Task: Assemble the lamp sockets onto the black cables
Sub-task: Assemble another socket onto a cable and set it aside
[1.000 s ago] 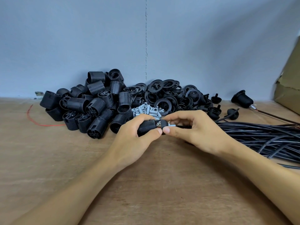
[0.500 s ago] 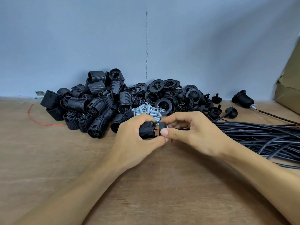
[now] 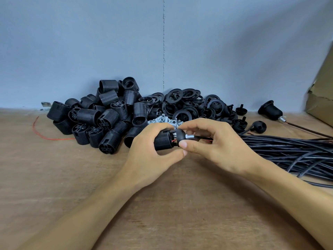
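My left hand (image 3: 153, 156) grips a black ribbed socket body (image 3: 163, 141) just above the wooden table. My right hand (image 3: 212, 145) pinches a black domed cap (image 3: 180, 135) against the socket's right end. A silver metal nipple (image 3: 190, 136) sticks out of the cap, and thin red wires show in the gap between cap and body. The black cable leading into the cap is mostly hidden under my right fingers. A thick bundle of black cables (image 3: 292, 152) lies to the right.
A heap of black socket bodies (image 3: 100, 120) lies at the back left, black rings (image 3: 187, 103) behind the hands, silver nipples (image 3: 162, 120) between them. An assembled socket (image 3: 270, 110) and a loose cap (image 3: 258, 126) lie right. A cardboard box (image 3: 322, 98) stands far right. A red wire (image 3: 45, 134) lies left.
The cap has been pulled slightly off the socket body, so the silver nipple and red wires now show. Both hands stayed in about the same place.
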### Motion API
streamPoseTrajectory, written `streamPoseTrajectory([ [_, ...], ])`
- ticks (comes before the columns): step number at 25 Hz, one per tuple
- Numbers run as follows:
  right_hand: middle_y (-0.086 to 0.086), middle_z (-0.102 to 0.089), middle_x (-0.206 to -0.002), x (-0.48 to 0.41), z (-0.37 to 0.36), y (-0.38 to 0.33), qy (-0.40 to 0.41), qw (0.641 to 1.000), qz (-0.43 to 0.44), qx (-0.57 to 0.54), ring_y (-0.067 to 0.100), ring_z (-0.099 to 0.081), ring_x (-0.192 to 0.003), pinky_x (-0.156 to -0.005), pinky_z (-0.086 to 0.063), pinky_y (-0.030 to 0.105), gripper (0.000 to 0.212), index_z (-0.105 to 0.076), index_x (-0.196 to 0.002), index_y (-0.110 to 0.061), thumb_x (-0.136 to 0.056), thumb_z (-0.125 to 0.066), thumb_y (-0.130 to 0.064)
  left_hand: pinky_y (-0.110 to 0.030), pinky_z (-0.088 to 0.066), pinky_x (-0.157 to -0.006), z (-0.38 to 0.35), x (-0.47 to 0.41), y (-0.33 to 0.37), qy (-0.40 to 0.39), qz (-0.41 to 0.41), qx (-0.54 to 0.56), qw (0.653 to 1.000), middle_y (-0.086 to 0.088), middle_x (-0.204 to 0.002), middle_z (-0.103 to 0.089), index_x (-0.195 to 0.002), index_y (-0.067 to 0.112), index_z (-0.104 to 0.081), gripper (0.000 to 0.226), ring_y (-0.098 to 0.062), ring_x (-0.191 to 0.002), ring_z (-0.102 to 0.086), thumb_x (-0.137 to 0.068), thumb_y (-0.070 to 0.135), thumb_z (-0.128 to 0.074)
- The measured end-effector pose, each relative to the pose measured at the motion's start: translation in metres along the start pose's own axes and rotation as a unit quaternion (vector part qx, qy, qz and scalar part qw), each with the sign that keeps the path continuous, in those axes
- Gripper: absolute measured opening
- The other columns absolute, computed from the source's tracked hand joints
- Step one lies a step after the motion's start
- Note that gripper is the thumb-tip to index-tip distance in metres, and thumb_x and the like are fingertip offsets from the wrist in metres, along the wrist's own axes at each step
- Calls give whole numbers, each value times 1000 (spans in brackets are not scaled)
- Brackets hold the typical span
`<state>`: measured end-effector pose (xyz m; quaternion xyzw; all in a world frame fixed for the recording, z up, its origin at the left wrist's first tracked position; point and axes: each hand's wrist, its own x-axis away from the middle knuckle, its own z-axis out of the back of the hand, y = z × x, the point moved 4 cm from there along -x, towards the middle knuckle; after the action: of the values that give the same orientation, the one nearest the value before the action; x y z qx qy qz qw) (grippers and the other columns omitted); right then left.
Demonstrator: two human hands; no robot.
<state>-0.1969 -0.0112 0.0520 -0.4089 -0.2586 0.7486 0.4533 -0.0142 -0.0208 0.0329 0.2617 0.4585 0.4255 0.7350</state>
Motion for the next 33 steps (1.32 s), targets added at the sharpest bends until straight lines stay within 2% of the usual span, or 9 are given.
streamPoseTrajectory([
  [5, -11, -70, -112, -1, 3, 4, 6, 999, 3, 46, 7, -66, -106, -93, -54, 33, 35, -69, -120, -34, -86, -78, -31, -5, -39, -75, -5, -2, -6, -32, -7, -56, 998, 17, -103, -56, -113, 33, -57, 30, 2, -97, -54, -88, 32, -74],
  [8, -10, -71, -112, -1, 5, 7, -19, 999, -20, 25, 3, -67, -105, -93, -53, 23, 33, -69, -119, -35, -87, -77, -31, -6, -37, -79, -5, -3, -6, -40, -29, -72, 996, 16, -104, -56, -115, 31, -59, 30, 1, -101, -52, -89, 29, -74],
  [12, -10, -70, -108, -2, 4, 8, -33, 999, -24, 21, 2, -66, -99, -85, -47, 8, 33, -69, -118, -32, -87, -78, -24, -12, -41, -83, -3, -4, -6, -25, -41, -67, 997, 14, -103, -63, -114, 25, -67, 36, -3, -99, -58, -82, 23, -82],
  [16, -18, -71, -111, -3, 1, 10, -69, 996, -32, 51, -3, -65, -105, -91, -47, 8, 39, -68, -124, -32, -87, -78, -26, -11, -41, -86, -1, -4, -5, -10, -53, -83, 995, 13, -102, -67, -110, 25, -71, 41, -2, -99, -60, -73, 16, -88],
  [19, -28, -70, -109, -3, 1, 10, -63, 996, -32, 52, -11, -63, -106, -92, -45, 6, 38, -69, -120, -38, -85, -80, -27, -12, -41, -85, -2, -4, -5, -11, -49, -89, 995, 14, -100, -67, -110, 25, -72, 41, -2, -97, -60, -73, 19, -88],
  [23, -25, -73, -106, -2, 0, 10, -55, 995, -22, 75, -8, -65, -103, -94, -48, 11, 36, -71, -119, -36, -85, -80, -27, -17, -43, -87, -5, -5, -7, -36, -53, -105, 992, 13, -102, -66, -111, 25, -70, 39, -4, -97, -59, -76, 22, -86],
  [29, -16, -75, -101, 0, -5, 4, -83, 990, 7, 112, -3, -67, -97, -89, -49, 17, 32, -72, -121, -27, -89, -76, -25, -21, -40, -79, -12, -5, -15, -104, -45, -158, 981, 16, -104, -53, -114, 29, -57, 35, -3, -97, -51, -86, 36, -76],
  [31, -13, -75, -97, 1, -6, 3, -83, 990, 7, 110, -1, -67, -93, -85, -50, 17, 29, -73, -118, -24, -89, -76, -24, -21, -40, -80, -14, -3, -18, -110, -37, -172, 978, 17, -104, -49, -113, 33, -52, 43, -1, -98, -50, -81, 50, -74],
  [33, -8, -75, -96, 2, -7, 3, -81, 992, 3, 100, 2, -67, -91, -81, -51, 21, 27, -74, -115, -21, -88, -77, -23, -19, -41, -75, -15, -1, -17, -103, -29, -180, 978, 19, -100, -48, -106, 36, -51, 56, 2, -94, -50, -67, 73, -67],
])
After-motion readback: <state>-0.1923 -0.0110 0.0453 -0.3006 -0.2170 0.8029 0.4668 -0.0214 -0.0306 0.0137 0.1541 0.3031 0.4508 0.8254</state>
